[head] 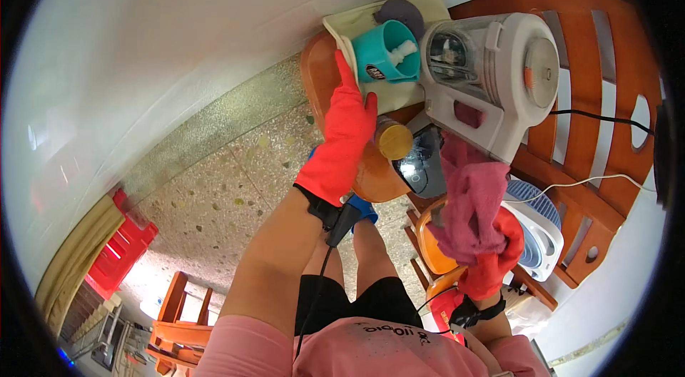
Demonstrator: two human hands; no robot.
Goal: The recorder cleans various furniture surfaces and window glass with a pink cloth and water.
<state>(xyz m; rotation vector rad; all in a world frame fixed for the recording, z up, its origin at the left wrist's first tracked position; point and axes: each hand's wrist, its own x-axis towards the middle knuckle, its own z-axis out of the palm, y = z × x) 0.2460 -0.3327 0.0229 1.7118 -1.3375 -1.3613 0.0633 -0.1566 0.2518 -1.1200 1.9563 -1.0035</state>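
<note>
My left hand [350, 115], in a red rubber glove, reaches to the near edge of a cream-coloured board [393, 96] on a wooden bench, thumb and fingers apart. Right beside its fingertips stands a turquoise cup [374, 50] with a white object inside. A jar with a yellow lid [396, 141] is to the right of the wrist. My right hand [497, 248], also in a red glove, grips a bunched maroon cloth [473, 200] at the lower right. The cloth hangs below a white blender-like appliance [503, 83]; part of it covers the fingers.
A black glass-topped device [425, 163] lies beside the jar. A white fan [535, 248] is near my right hand, with cables over the wooden backrest [583, 66]. A dark round object [400, 14] sits behind the cup. A red plastic stool [120, 248] stands at the left.
</note>
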